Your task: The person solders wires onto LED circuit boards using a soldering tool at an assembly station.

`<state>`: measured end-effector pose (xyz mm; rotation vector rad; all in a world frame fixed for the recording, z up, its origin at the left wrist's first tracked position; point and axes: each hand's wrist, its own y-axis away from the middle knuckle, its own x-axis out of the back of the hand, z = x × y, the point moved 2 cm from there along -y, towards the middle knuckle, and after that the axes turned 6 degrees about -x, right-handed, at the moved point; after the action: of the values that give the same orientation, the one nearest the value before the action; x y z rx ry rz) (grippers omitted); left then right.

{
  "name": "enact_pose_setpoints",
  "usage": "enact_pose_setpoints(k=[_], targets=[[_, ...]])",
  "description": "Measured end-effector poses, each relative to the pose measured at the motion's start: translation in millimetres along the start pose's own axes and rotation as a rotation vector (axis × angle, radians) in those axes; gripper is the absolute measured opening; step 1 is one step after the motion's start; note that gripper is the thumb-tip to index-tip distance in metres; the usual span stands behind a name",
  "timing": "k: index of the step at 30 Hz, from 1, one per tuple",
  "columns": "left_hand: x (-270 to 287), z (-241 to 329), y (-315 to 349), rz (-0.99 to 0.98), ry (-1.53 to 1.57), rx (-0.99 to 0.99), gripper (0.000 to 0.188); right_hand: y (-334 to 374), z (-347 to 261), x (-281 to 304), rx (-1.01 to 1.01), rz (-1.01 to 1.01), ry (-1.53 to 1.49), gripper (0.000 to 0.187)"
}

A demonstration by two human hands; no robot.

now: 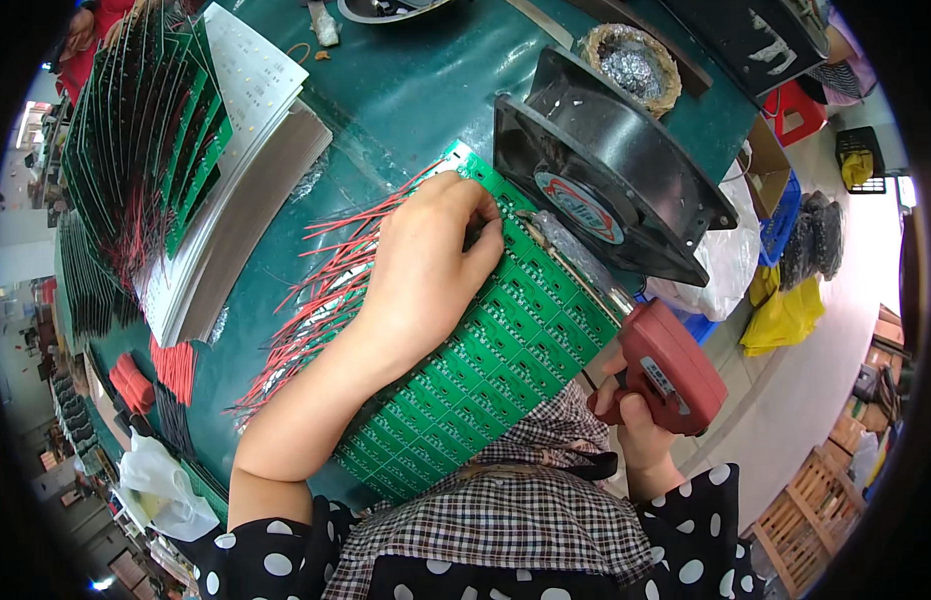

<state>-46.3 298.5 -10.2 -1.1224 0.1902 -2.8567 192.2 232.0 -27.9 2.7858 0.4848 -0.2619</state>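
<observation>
Two hands work on one long green circuit board panel that lies diagonally across the dark green bench top, its near end over the lap. The left hand lies palm-down on the panel, fingertips drawn together at the far edge; what they pinch cannot be told, as the knuckles cover it. The right hand is wrapped tight around the grip of a red soldering gun, whose barrel runs up along the panel's right edge toward the left fingertips. Risk: the hot tip sits close to those fingers, and a slip could burn them or bridge neighbouring pads. The red and black wire leads fanning from the left edge could snag the forearm and shift the panel. A black square fan stands just beyond the panel; a round red, white and blue label sits on its hub. Stacked boards stand at far left.
</observation>
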Motion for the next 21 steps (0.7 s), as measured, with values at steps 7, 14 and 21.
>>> enact_pose_setpoints(k=[7, 14, 21], targets=[[0, 0, -1, 0.01, 0.011, -0.016, 0.009, -4, 0, -1, -0.01, 0.052, 0.118, 0.057], [-1, -2, -1, 0.033, -0.02, -0.024, 0.008, -1, 0, 2, -0.046, -0.046, 0.074, 0.041], [-1, -1, -1, 0.011, 0.026, -0.003, 0.008, 6, 1, -1, 0.021, -0.042, 0.009, 0.049]])
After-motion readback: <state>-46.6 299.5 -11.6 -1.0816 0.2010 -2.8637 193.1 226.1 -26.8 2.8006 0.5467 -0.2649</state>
